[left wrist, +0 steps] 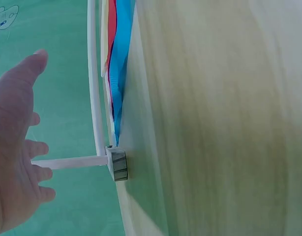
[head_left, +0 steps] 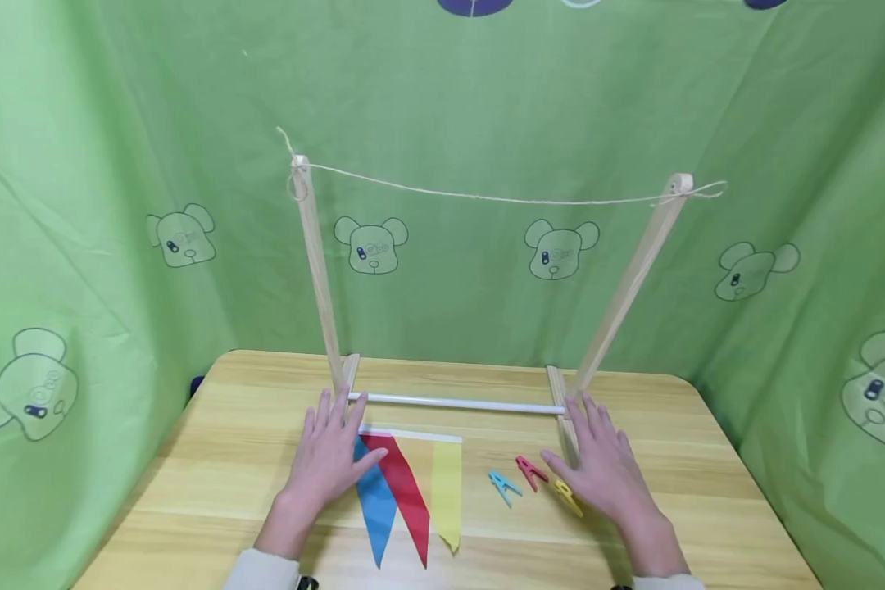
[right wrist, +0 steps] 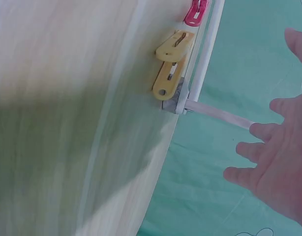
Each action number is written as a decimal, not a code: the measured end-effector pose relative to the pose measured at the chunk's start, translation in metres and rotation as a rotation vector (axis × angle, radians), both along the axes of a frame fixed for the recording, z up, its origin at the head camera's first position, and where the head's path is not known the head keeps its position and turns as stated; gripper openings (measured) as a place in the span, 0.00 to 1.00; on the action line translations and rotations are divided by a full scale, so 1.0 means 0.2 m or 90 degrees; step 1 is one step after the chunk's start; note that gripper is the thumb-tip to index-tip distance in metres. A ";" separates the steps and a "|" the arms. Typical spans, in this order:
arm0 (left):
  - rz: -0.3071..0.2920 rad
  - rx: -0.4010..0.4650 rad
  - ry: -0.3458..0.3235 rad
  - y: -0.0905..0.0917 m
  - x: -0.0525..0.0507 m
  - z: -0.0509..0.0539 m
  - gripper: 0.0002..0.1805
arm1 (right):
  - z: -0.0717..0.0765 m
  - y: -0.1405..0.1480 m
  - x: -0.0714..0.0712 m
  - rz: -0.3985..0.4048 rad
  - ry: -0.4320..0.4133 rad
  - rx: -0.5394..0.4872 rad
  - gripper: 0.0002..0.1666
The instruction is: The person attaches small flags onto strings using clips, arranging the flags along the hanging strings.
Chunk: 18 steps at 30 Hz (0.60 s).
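In the head view, my left hand [head_left: 329,455] has its fingers spread and holds nothing, left of the blue flag [head_left: 376,508], red flag [head_left: 406,483] and yellow flag [head_left: 447,487]. My right hand [head_left: 603,467], also spread and holding nothing, is beside the yellow clothespin [head_left: 567,497]. A red clothespin [head_left: 531,473] and a blue one [head_left: 505,488] lie between the flags and that hand. The left wrist view has the left hand [left wrist: 15,147] raised off the tabletop; the right wrist view has the right hand [right wrist: 284,152] likewise, apart from the yellow clothespin [right wrist: 169,78].
Behind the hands stands a wooden frame with a left post [head_left: 317,262], a right post [head_left: 634,279] and a white crossbar [head_left: 457,402]. String [head_left: 479,197] sags slightly between the post tops. The wooden table [head_left: 265,385] has green curtains [head_left: 442,319] at its back and sides.
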State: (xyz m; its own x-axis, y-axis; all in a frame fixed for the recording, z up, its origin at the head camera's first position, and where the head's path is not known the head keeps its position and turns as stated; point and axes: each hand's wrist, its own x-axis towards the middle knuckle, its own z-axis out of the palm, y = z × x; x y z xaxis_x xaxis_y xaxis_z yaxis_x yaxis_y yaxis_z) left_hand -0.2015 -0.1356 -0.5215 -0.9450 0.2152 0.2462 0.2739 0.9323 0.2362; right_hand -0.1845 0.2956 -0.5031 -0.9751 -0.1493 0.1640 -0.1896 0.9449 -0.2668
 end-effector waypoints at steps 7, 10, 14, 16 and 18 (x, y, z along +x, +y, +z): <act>-0.020 0.000 -0.009 0.00 -0.01 0.01 0.52 | -0.02 0.01 0.00 0.027 0.028 -0.019 0.58; -0.029 0.001 -0.006 0.00 -0.01 0.01 0.52 | -0.03 0.02 0.01 0.042 0.048 -0.030 0.57; -0.041 0.008 -0.010 0.01 -0.02 0.01 0.52 | -0.04 0.02 0.02 0.049 0.060 -0.047 0.54; -0.046 0.008 -0.009 0.01 -0.02 0.01 0.51 | -0.04 0.03 0.03 0.051 0.060 -0.054 0.52; -0.052 0.010 -0.005 0.01 -0.02 0.01 0.51 | -0.05 0.03 0.03 0.053 0.060 -0.060 0.52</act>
